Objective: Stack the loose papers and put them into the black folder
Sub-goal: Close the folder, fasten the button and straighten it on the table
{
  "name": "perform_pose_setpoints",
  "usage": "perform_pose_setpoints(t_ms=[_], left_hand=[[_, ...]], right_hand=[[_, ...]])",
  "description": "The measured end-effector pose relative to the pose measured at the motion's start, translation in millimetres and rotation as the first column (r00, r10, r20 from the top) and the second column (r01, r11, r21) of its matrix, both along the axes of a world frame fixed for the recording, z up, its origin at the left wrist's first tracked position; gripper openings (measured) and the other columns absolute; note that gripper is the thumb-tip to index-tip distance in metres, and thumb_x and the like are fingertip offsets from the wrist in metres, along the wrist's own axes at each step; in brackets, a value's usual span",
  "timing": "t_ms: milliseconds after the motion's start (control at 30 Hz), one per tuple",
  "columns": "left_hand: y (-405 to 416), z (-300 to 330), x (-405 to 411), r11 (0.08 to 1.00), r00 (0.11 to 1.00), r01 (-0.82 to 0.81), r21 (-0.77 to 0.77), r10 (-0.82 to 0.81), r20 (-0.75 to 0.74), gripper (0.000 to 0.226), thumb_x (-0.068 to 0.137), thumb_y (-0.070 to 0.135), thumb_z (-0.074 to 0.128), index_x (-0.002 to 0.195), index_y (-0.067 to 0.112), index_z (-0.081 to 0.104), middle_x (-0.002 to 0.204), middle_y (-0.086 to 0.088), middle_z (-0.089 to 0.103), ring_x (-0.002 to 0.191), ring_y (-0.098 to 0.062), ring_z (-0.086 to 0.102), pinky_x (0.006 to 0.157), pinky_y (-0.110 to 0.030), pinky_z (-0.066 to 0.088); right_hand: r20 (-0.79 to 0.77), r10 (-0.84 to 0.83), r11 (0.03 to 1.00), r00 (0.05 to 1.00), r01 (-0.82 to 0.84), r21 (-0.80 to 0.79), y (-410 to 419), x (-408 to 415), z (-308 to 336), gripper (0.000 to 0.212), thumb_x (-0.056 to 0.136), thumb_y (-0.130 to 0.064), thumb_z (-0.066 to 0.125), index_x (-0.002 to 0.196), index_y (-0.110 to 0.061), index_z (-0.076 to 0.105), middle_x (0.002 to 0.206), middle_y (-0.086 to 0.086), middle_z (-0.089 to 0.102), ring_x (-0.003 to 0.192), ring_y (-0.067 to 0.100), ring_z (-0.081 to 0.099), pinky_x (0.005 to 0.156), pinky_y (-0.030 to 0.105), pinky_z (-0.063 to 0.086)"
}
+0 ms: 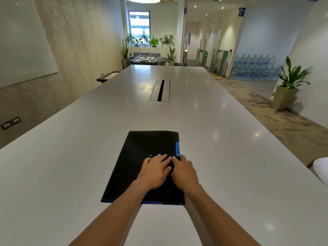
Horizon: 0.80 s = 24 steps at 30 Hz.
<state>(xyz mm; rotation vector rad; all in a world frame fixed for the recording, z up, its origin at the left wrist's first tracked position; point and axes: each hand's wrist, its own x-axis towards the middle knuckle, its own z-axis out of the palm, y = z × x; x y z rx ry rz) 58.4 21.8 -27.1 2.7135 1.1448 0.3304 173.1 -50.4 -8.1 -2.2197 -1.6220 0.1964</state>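
The black folder (140,157) lies closed and flat on the white table (71,166), close to the near edge, with a blue tab on its right side and a blue strip along its near edge. My left hand (156,170) rests palm down on the folder's cover, fingers spread. My right hand (184,172) presses on the folder's right edge just below the blue tab, fingertips meeting those of the left. No loose papers are visible anywhere on the table.
A cable hatch (160,90) is set into the table's middle. A white chair edge (321,170) shows at the right. A potted plant (288,86) stands by the right wall, and a foosball table (148,59) stands beyond the far end.
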Motion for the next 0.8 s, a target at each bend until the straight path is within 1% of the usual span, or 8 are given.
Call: perform_pose_setpoints(t_ms=[100, 200, 300, 433, 500, 567, 700, 800], left_hand=[[-3, 1, -5, 0.998, 0.988, -0.05, -0.042, 0.056, 0.141, 0.053, 0.094, 0.044, 0.047, 0.144, 0.03, 0.036, 0.149, 0.003, 0.041, 0.137, -0.016, 0.036, 0.112, -0.039, 0.025], [-11, 1, -12, 0.982, 0.959, -0.189, 0.03, 0.178, 0.219, 0.05, 0.091, 0.04, 0.054, 0.138, 0.027, 0.046, 0.139, 0.003, 0.052, 0.127, -0.012, 0.046, 0.107, -0.035, 0.033], [-16, 3, -21, 0.917, 0.914, -0.388, 0.091, 0.37, 0.166, 0.046, 0.09, 0.045, 0.051, 0.132, 0.027, 0.051, 0.138, 0.002, 0.051, 0.131, -0.015, 0.041, 0.109, -0.045, 0.03], [-12, 10, -40, 0.778, 0.778, -0.628, -0.018, 0.628, 0.007, 0.059, 0.088, 0.059, 0.04, 0.139, 0.028, 0.039, 0.15, -0.007, 0.034, 0.141, -0.032, 0.021, 0.104, -0.069, 0.017], [-10, 11, -46, 0.716, 0.722, -0.691, -0.1, 0.69, -0.052, 0.067, 0.085, 0.066, 0.037, 0.141, 0.028, 0.034, 0.152, -0.011, 0.028, 0.139, -0.038, 0.021, 0.102, -0.07, 0.02], [-10, 15, -50, 0.699, 0.709, -0.703, -0.127, 0.704, -0.05, 0.071, 0.083, 0.067, 0.041, 0.141, 0.026, 0.031, 0.148, -0.013, 0.031, 0.133, -0.038, 0.031, 0.101, -0.063, 0.028], [-3, 28, -59, 0.674, 0.683, -0.708, -0.212, 0.73, 0.04, 0.075, 0.079, 0.06, 0.058, 0.141, 0.025, 0.033, 0.136, -0.013, 0.044, 0.12, -0.035, 0.048, 0.098, -0.052, 0.037], [12, 37, -78, 0.637, 0.628, -0.651, -0.412, 0.757, 0.18, 0.062, 0.078, 0.049, 0.067, 0.129, 0.02, 0.047, 0.124, -0.011, 0.059, 0.109, -0.032, 0.057, 0.09, -0.045, 0.046]], right_hand=[[-0.092, -0.044, 0.999, 0.995, 0.046, 0.026, -7, -1, 2, 0.041, 0.093, -0.024, 0.05, 0.134, -0.02, 0.047, 0.136, 0.011, 0.046, 0.116, 0.026, 0.049, 0.095, 0.035, 0.047], [-0.09, -0.115, 0.991, 0.989, 0.121, 0.061, -14, -5, 0, 0.037, 0.094, -0.034, 0.052, 0.127, -0.018, 0.05, 0.125, 0.008, 0.052, 0.108, 0.02, 0.052, 0.087, 0.031, 0.049], [-0.081, -0.162, 0.986, 0.984, 0.164, 0.029, -19, -8, 3, 0.042, 0.091, -0.042, 0.055, 0.126, -0.017, 0.051, 0.122, 0.007, 0.053, 0.108, 0.021, 0.052, 0.082, 0.03, 0.047], [-0.058, -0.156, 0.988, 0.986, 0.156, -0.003, -24, -7, 6, 0.045, 0.09, -0.046, 0.054, 0.125, -0.017, 0.05, 0.12, 0.007, 0.055, 0.108, 0.023, 0.053, 0.079, 0.032, 0.046], [-0.07, -0.152, 0.988, 0.986, 0.152, -0.004, -25, -8, 8, 0.048, 0.089, -0.047, 0.055, 0.128, -0.019, 0.048, 0.12, 0.007, 0.055, 0.108, 0.022, 0.054, 0.079, 0.032, 0.047], [-0.115, -0.149, 0.989, 0.982, 0.149, -0.007, -25, -10, 8, 0.052, 0.088, -0.048, 0.056, 0.131, -0.019, 0.045, 0.121, 0.006, 0.055, 0.108, 0.021, 0.055, 0.079, 0.03, 0.047], [-0.369, -0.192, 0.979, 0.909, 0.206, 0.0, -22, -6, 9, 0.049, 0.085, -0.041, 0.062, 0.126, -0.019, 0.047, 0.113, 0.002, 0.058, 0.099, 0.016, 0.057, 0.072, 0.024, 0.047], [-0.67, -0.258, 0.939, 0.696, 0.343, -0.006, -16, 8, 12, 0.025, 0.084, -0.025, 0.067, 0.101, -0.017, 0.051, 0.087, -0.007, 0.055, 0.071, 0.003, 0.053, 0.054, 0.018, 0.038]])
